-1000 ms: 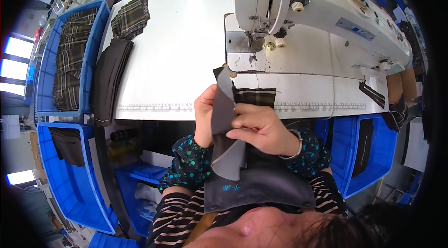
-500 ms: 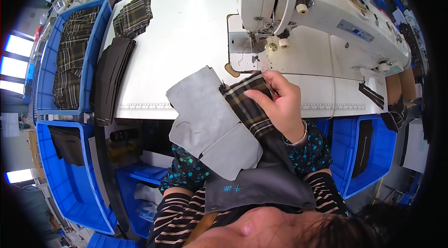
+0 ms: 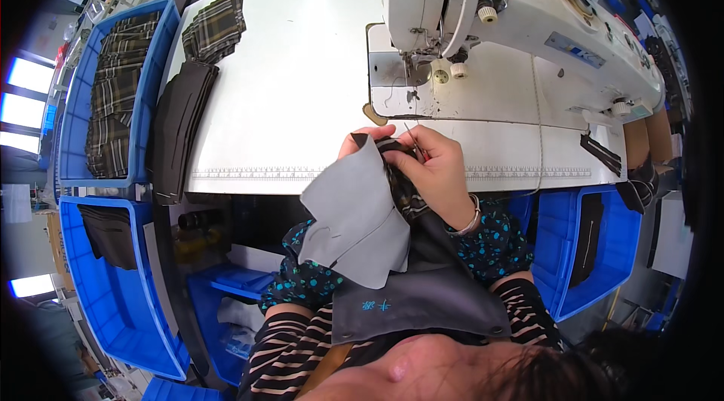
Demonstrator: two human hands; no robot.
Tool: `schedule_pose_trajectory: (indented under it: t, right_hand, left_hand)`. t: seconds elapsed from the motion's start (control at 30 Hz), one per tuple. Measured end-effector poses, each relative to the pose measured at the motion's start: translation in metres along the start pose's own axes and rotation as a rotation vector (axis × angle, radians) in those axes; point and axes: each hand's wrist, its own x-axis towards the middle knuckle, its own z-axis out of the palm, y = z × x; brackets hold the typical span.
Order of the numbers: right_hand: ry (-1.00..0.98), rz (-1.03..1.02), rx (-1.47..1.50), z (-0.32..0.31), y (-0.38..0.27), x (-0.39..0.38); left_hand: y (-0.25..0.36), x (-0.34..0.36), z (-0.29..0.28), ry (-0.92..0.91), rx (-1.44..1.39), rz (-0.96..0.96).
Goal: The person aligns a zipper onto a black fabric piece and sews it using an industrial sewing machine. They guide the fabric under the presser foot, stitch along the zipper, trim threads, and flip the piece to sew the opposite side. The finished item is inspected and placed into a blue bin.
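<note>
Grey-backed cloth (image 3: 354, 212) with a plaid panel (image 3: 407, 201) along its right side hangs between the person's two hands, its upper end just over the counter's (image 3: 283, 77) near edge and its lower end in front of the dark apron (image 3: 415, 307). On the right hand (image 3: 441, 175), thumb and fingers are drawn together on the upper end of the plaid, with a small red-and-metal tool (image 3: 424, 154), perhaps snips, tucked in the same grip. The left hand (image 3: 364, 142) is at the top behind the cloth; most of it is hidden, so I cannot tell how closely its fingers are shut. The piece should be light and limp, the grey side perhaps a little stiffer, not fragile but quick to fold or swing; its top corners look the best hold, with the tool's tip kept off the weave. Leftward, the counter gives a broad stretch as far as the dark stack (image 3: 181, 130); ahead and to the right, the sewing machine's (image 3: 520, 16) needle area and overhanging arm limit movement.
</note>
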Motion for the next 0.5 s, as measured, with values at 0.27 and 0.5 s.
schedule_pose_trajectory:
  t: [0.27, 0.5]
  right_hand:
    - [0.137, -0.165, -0.141, -0.002, -0.003, -0.004]
    - [0.130, -0.214, -0.556, -0.087, 0.005, 0.003]
  left_hand:
    - [0.003, -0.007, -0.032, -0.265, 0.622, -0.031]
    - [0.082, -0.060, 0.004, -0.018, 1.168, 0.531]
